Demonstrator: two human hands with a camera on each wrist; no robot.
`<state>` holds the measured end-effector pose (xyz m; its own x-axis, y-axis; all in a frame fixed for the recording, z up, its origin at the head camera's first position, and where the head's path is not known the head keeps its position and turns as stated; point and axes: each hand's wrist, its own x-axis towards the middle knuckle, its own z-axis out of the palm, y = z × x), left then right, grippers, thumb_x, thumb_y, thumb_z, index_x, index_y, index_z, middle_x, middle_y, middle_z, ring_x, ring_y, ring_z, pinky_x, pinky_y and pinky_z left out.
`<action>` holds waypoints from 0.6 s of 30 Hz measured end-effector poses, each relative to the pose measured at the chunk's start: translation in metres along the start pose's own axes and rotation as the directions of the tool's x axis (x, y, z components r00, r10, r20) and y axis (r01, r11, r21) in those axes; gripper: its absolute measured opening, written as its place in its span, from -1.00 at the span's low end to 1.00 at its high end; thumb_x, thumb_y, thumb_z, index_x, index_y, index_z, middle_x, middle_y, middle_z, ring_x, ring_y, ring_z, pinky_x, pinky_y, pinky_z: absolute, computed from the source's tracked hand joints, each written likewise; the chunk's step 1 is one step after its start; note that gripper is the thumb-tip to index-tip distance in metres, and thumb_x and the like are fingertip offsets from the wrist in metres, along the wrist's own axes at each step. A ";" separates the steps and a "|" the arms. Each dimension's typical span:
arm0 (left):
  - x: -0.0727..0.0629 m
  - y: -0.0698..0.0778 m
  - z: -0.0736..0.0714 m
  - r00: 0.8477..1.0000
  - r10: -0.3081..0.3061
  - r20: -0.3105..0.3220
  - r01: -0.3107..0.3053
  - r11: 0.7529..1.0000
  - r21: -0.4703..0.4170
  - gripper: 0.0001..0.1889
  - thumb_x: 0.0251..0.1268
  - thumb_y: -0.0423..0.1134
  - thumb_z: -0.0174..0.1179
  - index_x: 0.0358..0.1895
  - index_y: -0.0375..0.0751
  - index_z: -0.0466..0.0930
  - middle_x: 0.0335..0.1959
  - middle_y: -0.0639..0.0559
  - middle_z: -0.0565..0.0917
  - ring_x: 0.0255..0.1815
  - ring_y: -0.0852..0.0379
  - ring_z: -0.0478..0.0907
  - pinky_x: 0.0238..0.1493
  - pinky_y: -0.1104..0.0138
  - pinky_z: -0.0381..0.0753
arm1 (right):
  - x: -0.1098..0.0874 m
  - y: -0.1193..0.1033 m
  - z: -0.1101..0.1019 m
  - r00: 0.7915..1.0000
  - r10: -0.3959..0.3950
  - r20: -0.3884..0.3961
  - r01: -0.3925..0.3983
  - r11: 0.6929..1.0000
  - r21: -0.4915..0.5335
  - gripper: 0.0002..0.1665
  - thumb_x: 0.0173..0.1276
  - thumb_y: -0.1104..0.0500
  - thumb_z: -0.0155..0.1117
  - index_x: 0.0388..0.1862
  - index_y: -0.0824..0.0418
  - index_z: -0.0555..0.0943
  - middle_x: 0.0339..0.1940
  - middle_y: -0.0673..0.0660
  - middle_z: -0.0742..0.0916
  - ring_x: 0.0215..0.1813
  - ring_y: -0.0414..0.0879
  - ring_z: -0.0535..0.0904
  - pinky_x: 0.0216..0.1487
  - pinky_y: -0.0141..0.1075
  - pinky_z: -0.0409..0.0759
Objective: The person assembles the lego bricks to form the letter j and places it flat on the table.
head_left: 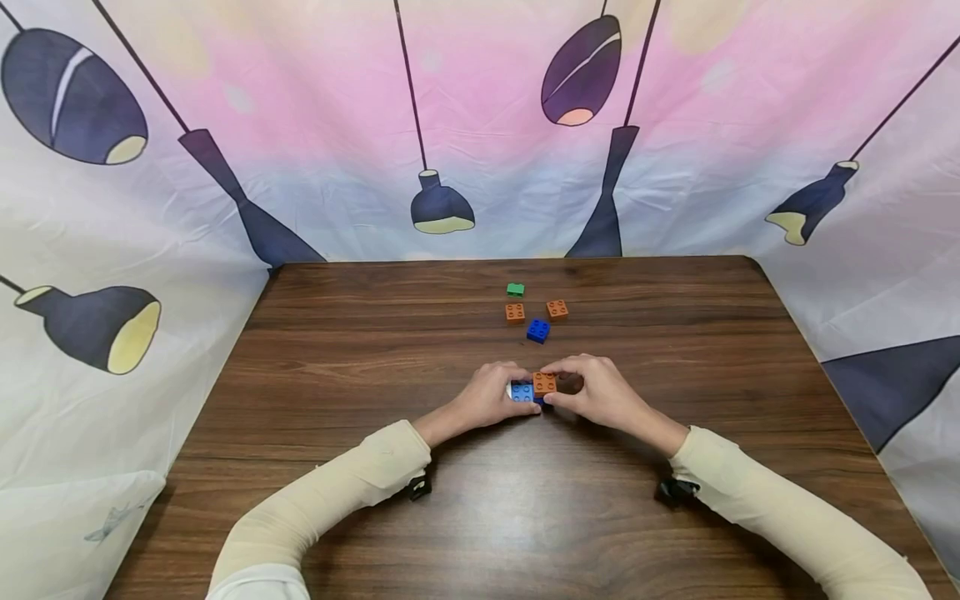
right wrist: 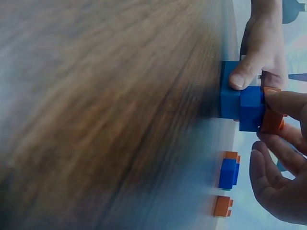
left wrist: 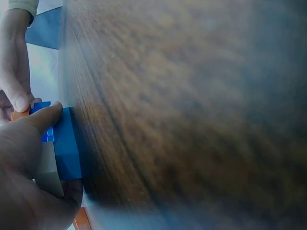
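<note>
My left hand (head_left: 491, 395) grips a small stack of toy bricks low over the table, thumb on the near side. A lighter blue brick (right wrist: 228, 106) forms its base. On top of that sit a dark blue brick (right wrist: 251, 109) and, beside it, a whitish brick (left wrist: 48, 168), partly behind the fingers. Light blue studs (head_left: 521, 392) show from above. An orange brick (head_left: 544, 383) lies on the dark blue one, and my right hand (head_left: 606, 395) pinches it between thumb and fingers. Whether it is fully seated on the studs, I cannot tell.
Farther back on the brown wooden table (head_left: 360, 333) lie a green brick (head_left: 515, 290), a left orange brick (head_left: 514, 313), a right orange brick (head_left: 557, 310) and a loose blue brick (head_left: 537, 331). A printed cloth (head_left: 337, 125) hangs behind the table's far edge.
</note>
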<state>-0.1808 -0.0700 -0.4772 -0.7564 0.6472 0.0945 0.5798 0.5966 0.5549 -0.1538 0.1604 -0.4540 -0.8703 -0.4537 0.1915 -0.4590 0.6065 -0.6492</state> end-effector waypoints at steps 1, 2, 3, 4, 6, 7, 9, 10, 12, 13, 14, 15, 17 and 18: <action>0.000 0.000 0.000 1.000 -0.002 0.001 0.002 1.000 0.002 -0.49 0.21 0.03 0.48 0.12 -0.21 0.72 -0.11 0.01 0.73 -0.24 0.20 0.55 -0.20 0.32 0.50 | 0.000 0.000 0.000 1.000 -0.001 0.000 0.001 1.000 -0.001 -0.56 0.25 0.05 0.57 0.11 0.08 0.75 -0.07 0.03 0.79 -0.12 -0.11 0.68 -0.19 -0.20 0.67; 0.000 0.000 -0.001 1.000 -0.003 0.000 0.003 1.000 0.003 -0.49 0.21 0.03 0.48 0.12 -0.21 0.72 -0.10 0.01 0.73 -0.24 0.20 0.55 -0.20 0.32 0.51 | 0.001 0.000 0.000 1.000 -0.004 -0.002 0.004 1.000 -0.004 -0.57 0.26 0.05 0.57 0.10 0.08 0.75 -0.07 0.04 0.79 -0.11 -0.10 0.68 -0.18 -0.18 0.67; 0.000 0.000 -0.001 1.000 -0.003 -0.001 0.003 1.000 0.005 -0.49 0.21 0.03 0.48 0.13 -0.21 0.72 -0.10 0.01 0.73 -0.24 0.20 0.55 -0.20 0.31 0.51 | 0.001 -0.001 0.000 1.000 -0.006 -0.003 0.006 1.000 -0.007 -0.57 0.26 0.05 0.57 0.10 0.09 0.75 -0.06 0.04 0.79 -0.11 -0.10 0.67 -0.17 -0.17 0.66; 0.000 0.000 -0.001 1.000 -0.001 -0.002 0.001 1.000 0.008 -0.49 0.21 0.03 0.48 0.12 -0.21 0.72 -0.10 0.01 0.73 -0.24 0.20 0.55 -0.20 0.31 0.51 | 0.001 0.000 0.000 1.000 -0.009 -0.006 0.009 1.000 -0.014 -0.57 0.25 0.05 0.57 0.10 0.09 0.76 -0.06 0.04 0.80 -0.10 -0.09 0.67 -0.16 -0.16 0.66; 0.000 0.000 -0.002 1.000 0.005 -0.002 -0.005 1.000 0.012 -0.49 0.22 0.04 0.47 0.12 -0.21 0.72 -0.10 0.01 0.74 -0.24 0.20 0.56 -0.19 0.31 0.51 | 0.001 0.000 0.001 1.000 -0.014 -0.014 0.013 0.999 -0.031 -0.57 0.24 0.05 0.58 0.08 0.09 0.77 -0.07 0.04 0.80 -0.12 -0.10 0.66 -0.16 -0.15 0.64; 0.000 0.000 -0.002 1.000 0.008 -0.003 -0.008 1.000 0.012 -0.50 0.22 0.04 0.47 0.12 -0.21 0.72 -0.10 0.01 0.74 -0.24 0.20 0.56 -0.20 0.31 0.51 | 0.001 0.001 0.001 1.000 -0.018 -0.019 0.017 0.999 -0.040 -0.57 0.23 0.05 0.59 0.07 0.09 0.77 -0.08 0.04 0.80 -0.14 -0.11 0.65 -0.18 -0.16 0.62; 0.001 0.000 -0.002 1.000 0.011 -0.003 -0.011 1.000 0.014 -0.50 0.22 0.04 0.47 0.11 -0.20 0.72 -0.11 0.02 0.74 -0.24 0.20 0.56 -0.20 0.32 0.50 | 0.001 0.001 0.002 0.999 -0.028 -0.029 0.026 0.998 -0.064 -0.57 0.20 0.04 0.61 0.05 0.09 0.78 -0.11 0.03 0.80 -0.19 -0.14 0.62 -0.20 -0.18 0.58; 0.001 0.000 -0.002 1.000 0.012 -0.005 -0.011 1.000 0.014 -0.51 0.22 0.03 0.48 0.11 -0.20 0.73 -0.11 0.02 0.74 -0.24 0.21 0.56 -0.20 0.32 0.50 | 0.001 0.001 0.002 0.999 -0.033 -0.035 0.030 0.997 -0.074 -0.57 0.19 0.04 0.62 0.05 0.09 0.78 -0.12 0.02 0.80 -0.21 -0.16 0.60 -0.21 -0.19 0.57; 0.000 0.001 -0.003 1.000 0.008 -0.009 -0.008 1.000 0.006 -0.52 0.21 0.02 0.49 0.10 -0.20 0.73 -0.12 0.02 0.74 -0.25 0.21 0.55 -0.21 0.34 0.50 | 0.002 0.001 0.003 0.998 -0.046 -0.041 0.042 0.995 -0.086 -0.56 0.18 0.04 0.63 0.04 0.09 0.78 -0.14 0.02 0.80 -0.25 -0.17 0.57 -0.24 -0.21 0.54; 0.000 0.001 -0.003 1.000 0.006 -0.009 -0.006 1.000 0.002 -0.52 0.21 0.01 0.49 0.10 -0.20 0.73 -0.12 0.02 0.73 -0.25 0.21 0.55 -0.22 0.34 0.50 | 0.002 0.002 0.003 0.998 -0.053 -0.044 0.049 0.995 -0.092 -0.57 0.18 0.04 0.62 0.03 0.09 0.78 -0.13 0.02 0.80 -0.24 -0.18 0.58 -0.24 -0.21 0.54; 0.000 0.001 -0.003 1.000 0.004 -0.005 -0.004 1.000 -0.001 -0.52 0.21 0.01 0.49 0.10 -0.20 0.73 -0.13 0.02 0.73 -0.25 0.21 0.55 -0.22 0.34 0.50 | 0.002 0.003 0.004 0.998 -0.055 -0.043 0.051 0.994 -0.097 -0.57 0.18 0.04 0.62 0.03 0.09 0.78 -0.13 0.02 0.80 -0.24 -0.19 0.58 -0.24 -0.22 0.54; 0.000 0.001 -0.003 1.000 0.003 -0.003 -0.003 1.000 -0.002 -0.52 0.21 0.01 0.48 0.10 -0.20 0.73 -0.13 0.02 0.73 -0.25 0.21 0.55 -0.22 0.35 0.50 | 0.002 0.003 0.004 0.997 -0.057 -0.042 0.053 0.994 -0.097 -0.57 0.17 0.04 0.63 0.02 0.09 0.78 -0.12 0.02 0.80 -0.25 -0.18 0.57 -0.25 -0.22 0.54; 0.000 0.001 -0.003 1.000 -0.001 0.005 0.001 1.000 -0.007 -0.52 0.22 0.01 0.48 0.11 -0.20 0.72 -0.13 0.02 0.73 -0.25 0.21 0.54 -0.22 0.35 0.49 | 0.002 0.004 0.004 0.997 -0.062 -0.042 0.057 0.993 -0.102 -0.57 0.17 0.04 0.63 0.01 0.10 0.78 -0.11 0.03 0.81 -0.24 -0.19 0.58 -0.25 -0.23 0.54; 0.000 0.001 -0.003 1.000 -0.005 0.009 0.005 1.000 -0.009 -0.52 0.22 0.01 0.48 0.11 -0.20 0.72 -0.12 0.02 0.73 -0.25 0.21 0.55 -0.22 0.35 0.50 | 0.002 0.004 0.005 0.997 -0.064 -0.040 0.059 0.993 -0.105 -0.57 0.16 0.04 0.63 0.01 0.11 0.78 -0.10 0.03 0.81 -0.23 -0.19 0.58 -0.24 -0.24 0.53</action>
<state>-0.1810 -0.0708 -0.4742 -0.7566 0.6483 0.0845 0.5731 0.5954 0.5630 -0.1568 0.1590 -0.4597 -0.8456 -0.4653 0.2616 -0.5261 0.6436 -0.5559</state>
